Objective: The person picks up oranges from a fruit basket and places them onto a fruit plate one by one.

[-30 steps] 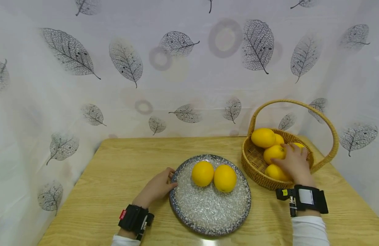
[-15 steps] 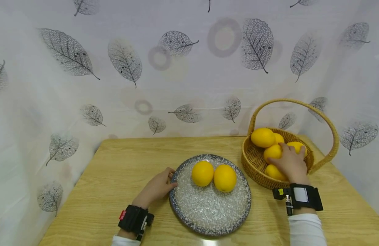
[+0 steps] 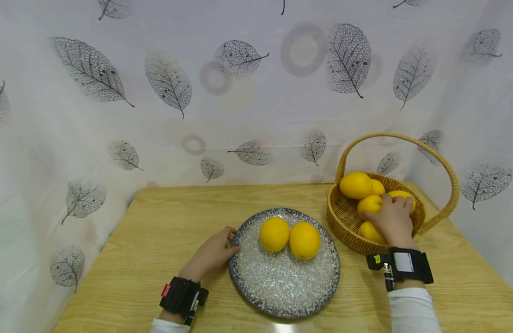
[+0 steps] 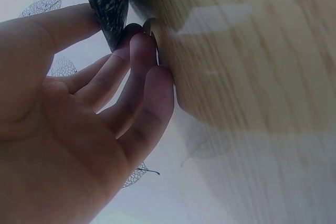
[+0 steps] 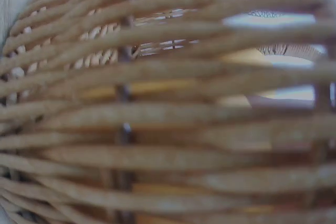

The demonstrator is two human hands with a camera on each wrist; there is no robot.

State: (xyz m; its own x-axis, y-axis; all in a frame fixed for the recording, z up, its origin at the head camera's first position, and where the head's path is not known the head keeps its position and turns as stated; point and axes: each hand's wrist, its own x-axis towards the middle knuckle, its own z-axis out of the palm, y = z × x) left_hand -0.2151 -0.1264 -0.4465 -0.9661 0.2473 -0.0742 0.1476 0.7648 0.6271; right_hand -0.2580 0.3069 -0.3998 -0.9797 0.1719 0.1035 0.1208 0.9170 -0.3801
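My left hand [image 3: 212,252] holds the left rim of a round grey speckled plate [image 3: 285,286]. In the left wrist view the thumb lies over the dark rim [image 4: 107,9] and the curled fingers are at its underside. Two round, orange-like yellow fruits [image 3: 274,235] sit side by side on the plate. My right hand [image 3: 393,222] is inside a wicker basket [image 3: 344,231], thumb and fingers spread over the yellow lemons [image 3: 369,204]. The palm covers some of the fruit, so whether the fingers grip one is hidden. Basket weave [image 5: 168,114] blocks the right wrist view.
The basket's tall handle [image 3: 449,185] arches over the fruit and comes down to the right of my hand. Another oval lemon [image 3: 356,185] lies at the basket's left back. A leaf-print curtain [image 3: 256,101] hangs behind the wooden table [image 3: 169,212].
My right hand has shifted slightly left over the lemons, and its wrist has moved left too. More of the lemon at the right shows. The left hand and the plate have stayed put.
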